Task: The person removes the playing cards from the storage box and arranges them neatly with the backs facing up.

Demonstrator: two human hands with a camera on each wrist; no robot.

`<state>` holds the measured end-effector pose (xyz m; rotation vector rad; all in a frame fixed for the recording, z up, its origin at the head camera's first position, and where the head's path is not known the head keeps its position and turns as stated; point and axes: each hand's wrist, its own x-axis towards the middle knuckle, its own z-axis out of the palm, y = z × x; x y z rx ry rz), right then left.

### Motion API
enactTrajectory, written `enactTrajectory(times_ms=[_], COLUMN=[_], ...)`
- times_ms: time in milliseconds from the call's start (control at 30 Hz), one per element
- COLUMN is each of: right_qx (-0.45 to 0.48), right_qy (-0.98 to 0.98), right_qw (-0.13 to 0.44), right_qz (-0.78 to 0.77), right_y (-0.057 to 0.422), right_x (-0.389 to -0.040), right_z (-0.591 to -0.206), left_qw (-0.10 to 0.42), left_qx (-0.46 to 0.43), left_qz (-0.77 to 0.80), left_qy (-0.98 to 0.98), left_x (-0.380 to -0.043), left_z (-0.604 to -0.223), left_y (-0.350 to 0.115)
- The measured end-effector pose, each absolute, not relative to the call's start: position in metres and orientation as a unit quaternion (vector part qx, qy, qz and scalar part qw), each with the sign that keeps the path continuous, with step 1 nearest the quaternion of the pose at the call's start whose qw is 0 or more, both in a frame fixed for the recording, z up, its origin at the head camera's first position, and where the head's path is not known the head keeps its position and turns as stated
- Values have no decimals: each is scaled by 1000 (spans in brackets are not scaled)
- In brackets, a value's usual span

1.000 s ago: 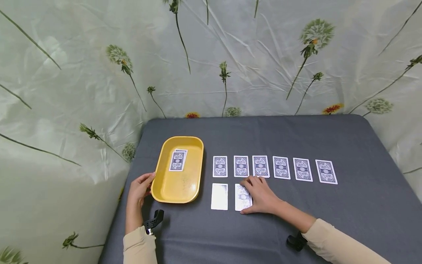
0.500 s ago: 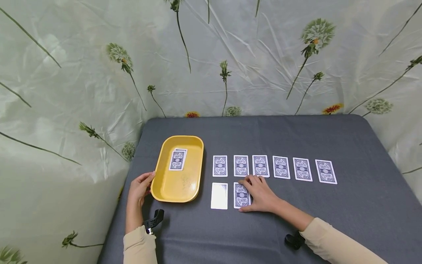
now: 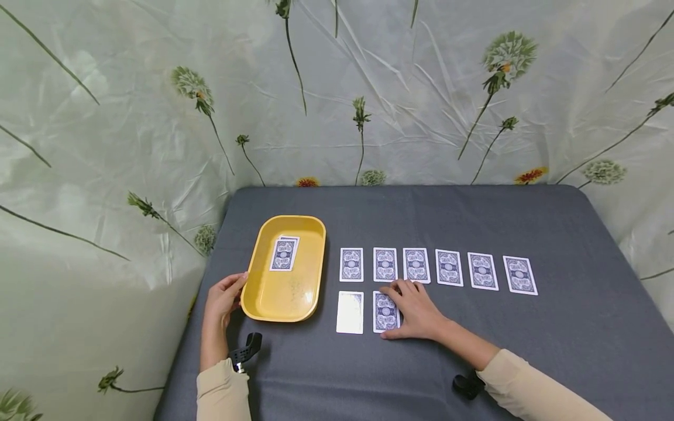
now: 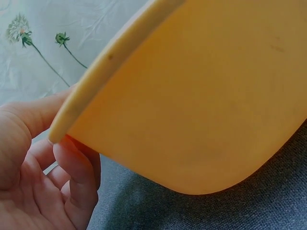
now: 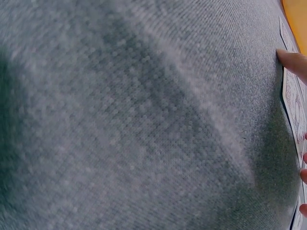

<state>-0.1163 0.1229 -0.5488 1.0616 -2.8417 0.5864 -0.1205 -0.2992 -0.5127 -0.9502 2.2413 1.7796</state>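
My left hand (image 3: 223,301) pinches the left rim of a yellow tray (image 3: 279,304); in the left wrist view the thumb lies over the rim and the fingers (image 4: 76,167) curl below it. Two overlapping blue-backed playing cards (image 3: 283,255) lie face down in the tray. My right hand (image 3: 418,313) holds a face-down playing card (image 3: 385,313) by its short edges, thumb at the near edge and fingertips at the far one. The right wrist view catches only the thumb (image 5: 293,63), some fingertips and a sliver of card. Left of it lies another card (image 3: 350,313), whitened by glare.
Several face-down cards (image 3: 449,268) form a row behind my right hand on the grey cloth-covered table (image 3: 568,339). A flower-print sheet (image 3: 421,117) hangs behind and to the left. Black wrist cameras (image 3: 246,349) sit at both wrists.
The card under my right hand has shifted slightly left and lost its glare, and the hand has moved a little with it. My left hand stays on the tray's rim.
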Motion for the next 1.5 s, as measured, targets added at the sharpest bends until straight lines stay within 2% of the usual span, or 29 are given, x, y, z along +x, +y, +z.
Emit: enactTrajectory(times_ms=[200, 500, 633, 1167, 1500], right_qx=[313, 291, 298, 295, 351], right_qy=[-928, -921, -916, -915, -895], right_qw=[7, 82, 91, 27, 37], right_qz=[204, 248, 254, 275, 274], right_y=[119, 99, 85, 20, -31], right_x=[-116, -138, -153, -192, -206], right_z=[-545, -530, -522, -498, -484], left_qw=[60, 54, 52, 72, 67], left_qx=[-310, -310, -312, -309, -308], left_qz=[588, 582, 585, 567, 561], left_qy=[745, 750, 747, 760, 766], left_x=[-119, -118, -118, -121, -122], left_z=[-514, -513, -514, -511, -509], left_y=[-301, -304, -305, -305, -303])
